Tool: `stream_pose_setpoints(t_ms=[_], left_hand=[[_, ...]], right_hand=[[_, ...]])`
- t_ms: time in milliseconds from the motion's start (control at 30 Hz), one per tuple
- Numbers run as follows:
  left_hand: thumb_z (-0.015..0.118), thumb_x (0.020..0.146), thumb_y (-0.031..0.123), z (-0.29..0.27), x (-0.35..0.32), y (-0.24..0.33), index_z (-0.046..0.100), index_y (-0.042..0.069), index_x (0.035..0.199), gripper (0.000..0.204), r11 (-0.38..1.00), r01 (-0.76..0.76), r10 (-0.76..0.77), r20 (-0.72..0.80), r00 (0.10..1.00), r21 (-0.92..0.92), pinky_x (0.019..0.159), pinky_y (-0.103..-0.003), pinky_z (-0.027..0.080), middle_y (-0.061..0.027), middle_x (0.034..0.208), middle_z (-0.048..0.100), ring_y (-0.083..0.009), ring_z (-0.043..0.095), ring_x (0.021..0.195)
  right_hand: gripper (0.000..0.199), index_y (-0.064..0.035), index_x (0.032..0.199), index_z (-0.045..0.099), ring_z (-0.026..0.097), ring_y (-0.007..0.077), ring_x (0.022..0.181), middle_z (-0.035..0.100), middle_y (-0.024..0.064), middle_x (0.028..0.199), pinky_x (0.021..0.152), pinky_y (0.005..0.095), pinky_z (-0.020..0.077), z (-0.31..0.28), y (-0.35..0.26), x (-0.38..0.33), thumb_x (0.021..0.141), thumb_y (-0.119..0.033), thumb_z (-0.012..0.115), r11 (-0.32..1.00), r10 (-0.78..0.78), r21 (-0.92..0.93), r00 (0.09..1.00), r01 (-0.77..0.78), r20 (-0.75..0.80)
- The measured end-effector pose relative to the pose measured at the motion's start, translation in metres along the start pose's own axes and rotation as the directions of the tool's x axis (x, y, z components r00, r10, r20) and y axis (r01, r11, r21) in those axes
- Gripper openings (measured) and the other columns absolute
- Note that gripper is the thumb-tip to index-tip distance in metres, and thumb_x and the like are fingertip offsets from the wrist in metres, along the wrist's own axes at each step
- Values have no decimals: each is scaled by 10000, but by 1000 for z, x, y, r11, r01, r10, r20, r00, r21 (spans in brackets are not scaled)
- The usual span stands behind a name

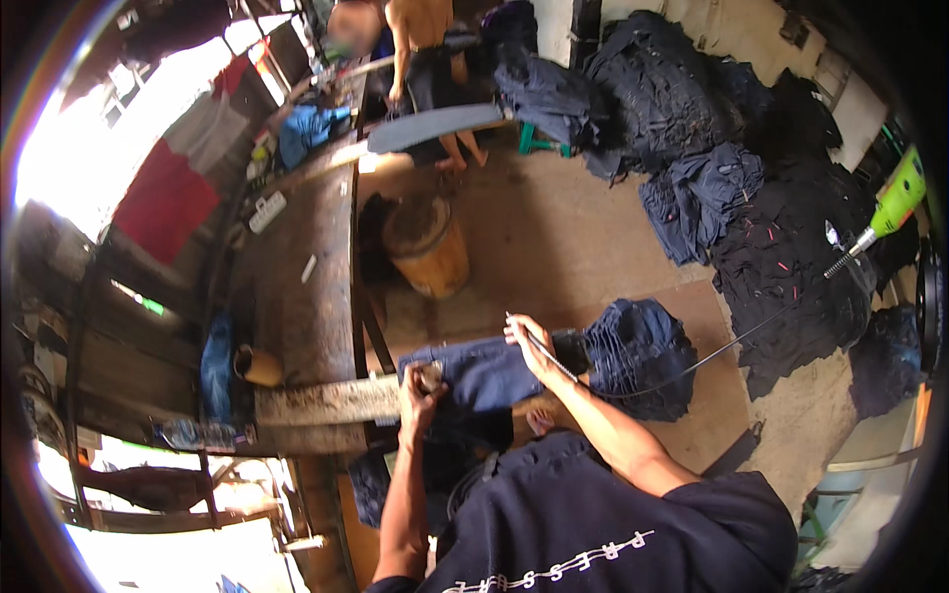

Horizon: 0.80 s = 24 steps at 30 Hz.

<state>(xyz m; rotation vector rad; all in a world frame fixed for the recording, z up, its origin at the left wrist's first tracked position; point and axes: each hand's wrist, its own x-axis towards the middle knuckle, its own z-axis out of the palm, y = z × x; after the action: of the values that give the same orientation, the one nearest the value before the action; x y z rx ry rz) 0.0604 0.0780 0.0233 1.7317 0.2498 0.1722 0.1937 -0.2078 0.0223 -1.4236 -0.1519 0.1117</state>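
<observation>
A dark blue denim garment (489,374) lies stretched over a long narrow board (326,402) in front of me. My right hand (534,351) is closed around a slim rotary tool handpiece (539,344), whose tip points up and away above the cloth. From it a thin flexible shaft (712,351) curves right to a bright green motor unit (900,198). At the garment's left end, my left hand (420,390) is curled shut at the cloth; a small pale thing shows between its fingers, too unclear to name.
Right of the board sits a bundle of folded dark garments (641,358). Large heaps of dark clothing (662,89) fill the far right. A round wooden stool (425,247) stands beyond the board, near a long workbench (306,267). Another person (420,49) works farther back.
</observation>
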Motion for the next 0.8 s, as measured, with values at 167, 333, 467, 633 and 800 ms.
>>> stream_pose_setpoints(t_ms=[167, 333, 467, 633, 800], left_hand=[[935, 745, 47, 8, -1, -1, 627, 100, 1327, 660, 970, 83, -48, -158, 986, 227, 933, -448, 558, -109, 1040, 691, -295, 682, 1014], [919, 691, 52, 19, -6, 27, 562, 118, 1462, 852, 788, 77, 92, -241, 966, 610, 1208, -552, 414, -216, 1536, 444, -454, 483, 1430], [947, 789, 141, 48, -13, 75, 600, 111, 1450, 747, 748, -127, 309, -172, 936, 652, 1201, -533, 437, -214, 1509, 558, -424, 544, 1409], [683, 1112, 329, 110, -23, 125, 615, 27, 1489, 488, 852, 292, -168, 302, 938, -435, 1086, -420, 552, -129, 1387, 721, -256, 713, 1214], [575, 1158, 389, 145, -35, 138, 624, 60, 1491, 470, 530, 470, -167, 456, 874, -706, 1135, -411, 512, -92, 1414, 710, -221, 686, 1254]], right_hand=[[473, -22, 1351, 703, 730, 163, 1009, 786, 107, 1116, 920, 334, 590, -15, -39, -31, 1154, -437, 589, 991, -38, -128, 999, 34, -29], [421, 1, 1330, 709, 743, 189, 1053, 783, 129, 1127, 969, 350, 597, -38, -59, -60, 1163, -368, 592, 983, 27, -183, 999, -34, -38], [423, -19, 1410, 678, 745, 215, 1125, 759, 136, 1278, 1029, 365, 581, -40, -86, -68, 1173, -351, 569, 985, 20, -172, 1000, -24, -21], [526, -62, 1575, 589, 660, 251, 1371, 684, 148, 1512, 1168, 380, 497, -6, -134, -67, 1174, -398, 540, 966, -108, -231, 993, 114, 37], [512, -73, 1594, 579, 508, 359, 1523, 519, 171, 1651, 1265, 452, 395, 20, -151, -77, 1173, -352, 490, 843, -288, -424, 944, 331, 164]])
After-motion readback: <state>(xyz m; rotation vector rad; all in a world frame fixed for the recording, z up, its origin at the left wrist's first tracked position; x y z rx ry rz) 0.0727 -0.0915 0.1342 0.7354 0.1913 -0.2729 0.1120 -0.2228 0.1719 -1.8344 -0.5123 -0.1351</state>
